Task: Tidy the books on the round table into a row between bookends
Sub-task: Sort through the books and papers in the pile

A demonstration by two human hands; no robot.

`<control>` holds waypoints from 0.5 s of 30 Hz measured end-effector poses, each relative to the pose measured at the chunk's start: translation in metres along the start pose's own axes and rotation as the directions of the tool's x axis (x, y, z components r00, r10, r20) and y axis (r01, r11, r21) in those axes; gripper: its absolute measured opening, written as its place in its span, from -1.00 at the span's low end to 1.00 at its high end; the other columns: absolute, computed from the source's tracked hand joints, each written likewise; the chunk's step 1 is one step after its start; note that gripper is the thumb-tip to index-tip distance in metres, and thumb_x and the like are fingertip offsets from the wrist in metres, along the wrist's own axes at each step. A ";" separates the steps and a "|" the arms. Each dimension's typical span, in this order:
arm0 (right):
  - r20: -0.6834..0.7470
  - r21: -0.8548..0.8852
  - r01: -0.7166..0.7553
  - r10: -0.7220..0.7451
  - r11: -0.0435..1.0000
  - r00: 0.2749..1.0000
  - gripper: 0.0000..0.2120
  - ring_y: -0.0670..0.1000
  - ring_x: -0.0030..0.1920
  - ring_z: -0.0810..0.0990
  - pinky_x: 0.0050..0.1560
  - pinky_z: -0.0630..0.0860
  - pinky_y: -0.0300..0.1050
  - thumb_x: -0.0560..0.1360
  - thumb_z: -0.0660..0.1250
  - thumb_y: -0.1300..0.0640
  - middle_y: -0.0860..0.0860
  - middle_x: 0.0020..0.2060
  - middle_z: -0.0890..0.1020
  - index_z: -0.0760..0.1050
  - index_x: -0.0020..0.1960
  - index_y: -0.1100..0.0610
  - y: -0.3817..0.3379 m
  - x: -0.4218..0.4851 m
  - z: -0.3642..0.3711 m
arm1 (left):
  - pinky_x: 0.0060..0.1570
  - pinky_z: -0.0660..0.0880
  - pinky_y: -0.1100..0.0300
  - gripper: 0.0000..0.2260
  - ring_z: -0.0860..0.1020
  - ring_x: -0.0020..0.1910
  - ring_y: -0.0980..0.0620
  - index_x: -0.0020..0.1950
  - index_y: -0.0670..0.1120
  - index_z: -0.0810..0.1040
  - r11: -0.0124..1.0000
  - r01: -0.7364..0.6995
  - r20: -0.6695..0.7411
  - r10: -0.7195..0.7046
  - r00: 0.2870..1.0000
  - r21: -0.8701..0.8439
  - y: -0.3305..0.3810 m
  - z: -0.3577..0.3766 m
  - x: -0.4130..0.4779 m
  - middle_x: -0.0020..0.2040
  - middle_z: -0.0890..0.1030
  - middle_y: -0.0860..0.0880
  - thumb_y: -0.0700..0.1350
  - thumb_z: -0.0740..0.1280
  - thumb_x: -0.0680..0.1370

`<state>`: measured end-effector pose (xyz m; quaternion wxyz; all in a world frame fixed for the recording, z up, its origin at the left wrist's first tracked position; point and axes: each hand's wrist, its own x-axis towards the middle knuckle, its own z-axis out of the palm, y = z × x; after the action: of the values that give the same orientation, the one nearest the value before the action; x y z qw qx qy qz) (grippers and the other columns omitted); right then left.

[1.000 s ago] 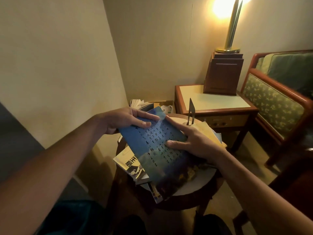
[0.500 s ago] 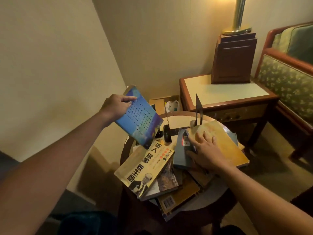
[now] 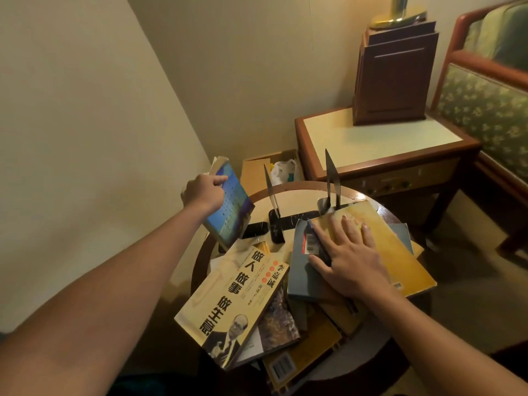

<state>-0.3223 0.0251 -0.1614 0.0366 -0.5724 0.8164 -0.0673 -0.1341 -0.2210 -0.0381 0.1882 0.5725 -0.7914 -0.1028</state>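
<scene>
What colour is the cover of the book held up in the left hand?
The book is mostly blue with rows of dark characters; head view.

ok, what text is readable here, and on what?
"做人 做事 做生意": cover of the cream book.
"李嘉诚": same cover, by the red dots.
Rows of characters on the blue book: too small to read.
Digits under the barcode on the bottom book: blurred.
The red label on the grey book: unreadable.
</scene>
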 end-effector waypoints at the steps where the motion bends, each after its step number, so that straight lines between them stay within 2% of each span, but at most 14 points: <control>1: -0.004 0.004 0.000 0.000 1.000 1.000 -0.29 0.16 0.59 -0.30 0.55 -0.26 0.26 0.52 -0.27 -0.48 0.03 0.61 -0.25 -0.40 0.55 -0.26 0.000 0.000 0.000 | 0.10 0.58 -0.01 -0.67 0.61 0.09 -0.15 0.28 0.13 0.62 1.000 0.016 0.010 -0.015 1.000 -0.013 -0.003 0.007 0.002 0.34 0.59 -0.01 -0.15 0.20 0.64; 2: -0.007 0.008 0.000 0.000 1.000 1.000 -0.29 0.15 0.59 -0.30 0.55 -0.27 0.25 0.52 -0.26 -0.48 0.03 0.61 -0.25 -0.41 0.55 -0.26 -0.001 -0.001 0.000 | 0.02 0.58 0.03 -0.67 0.61 0.08 -0.15 0.28 0.11 0.63 1.000 0.028 0.026 -0.028 0.999 -0.010 -0.006 0.013 0.002 0.36 0.57 -0.03 -0.17 0.20 0.64; 3: -0.009 0.011 0.001 -0.001 1.000 1.000 -0.30 0.15 0.59 -0.31 0.55 -0.28 0.25 0.52 -0.26 -0.47 0.03 0.61 -0.26 -0.42 0.55 -0.26 -0.001 -0.001 -0.001 | 0.02 0.57 0.03 -0.67 0.59 0.12 -0.16 0.29 0.09 0.62 1.000 0.022 0.040 -0.023 0.999 0.011 -0.009 0.020 0.002 0.41 0.53 -0.04 -0.20 0.20 0.64; 4: -0.010 0.015 0.000 0.000 1.000 1.000 -0.30 0.14 0.59 -0.31 0.55 -0.28 0.24 0.53 -0.25 -0.47 0.02 0.61 -0.26 -0.43 0.54 -0.26 -0.001 -0.001 -0.002 | 0.15 0.54 -0.02 -0.66 0.54 0.22 -0.17 0.30 0.07 0.62 0.998 -0.011 0.054 0.007 0.998 0.058 -0.012 0.027 0.001 0.47 0.45 -0.04 -0.22 0.21 0.64; 6: -0.009 0.020 0.003 -0.003 1.000 1.000 -0.31 0.14 0.59 -0.32 0.55 -0.28 0.24 0.53 -0.23 -0.46 0.02 0.60 -0.26 -0.44 0.53 -0.27 -0.001 -0.001 -0.003 | 0.45 0.29 -0.13 -0.61 0.35 0.43 -0.20 0.36 0.03 0.57 0.973 -0.126 0.076 0.113 0.991 0.191 -0.018 0.036 0.001 0.57 0.27 -0.06 -0.28 0.23 0.60; 7: -0.008 0.022 0.003 -0.003 1.000 1.000 -0.31 0.14 0.59 -0.32 0.55 -0.28 0.24 0.54 -0.23 -0.46 0.02 0.60 -0.26 -0.45 0.53 -0.27 -0.001 -0.002 -0.003 | 0.51 0.18 -0.14 -0.58 0.26 0.49 -0.19 0.39 0.02 0.54 0.947 -0.194 0.078 0.180 0.981 0.255 -0.021 0.039 0.002 0.58 0.23 -0.08 -0.29 0.25 0.57; 10: -0.003 0.015 0.004 -0.004 1.000 1.000 -0.30 0.13 0.58 -0.33 0.55 -0.28 0.24 0.53 -0.22 -0.46 0.02 0.60 -0.26 -0.44 0.54 -0.26 -0.001 -0.002 -0.003 | 0.52 0.14 -0.18 -0.54 0.21 0.51 -0.15 0.45 0.03 0.48 0.912 -0.292 0.083 0.280 0.956 0.287 -0.026 0.041 0.005 0.54 0.23 -0.06 -0.23 0.31 0.55; 15: -0.004 -0.005 0.004 -0.004 1.000 1.000 -0.30 0.14 0.58 -0.33 0.55 -0.25 0.25 0.54 -0.23 -0.45 0.03 0.60 -0.26 -0.43 0.55 -0.24 -0.002 -0.003 -0.003 | 0.53 0.06 -0.20 -0.52 0.11 0.59 -0.15 0.50 0.12 0.40 0.889 -0.380 0.106 0.365 0.925 0.254 -0.029 0.036 0.002 0.62 0.15 -0.10 -0.13 0.32 0.59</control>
<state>-0.3197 0.0273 -0.1577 0.0336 -0.5739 0.8155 -0.0665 -0.1247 -0.2341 -0.0817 0.1027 0.4272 -0.8979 0.0283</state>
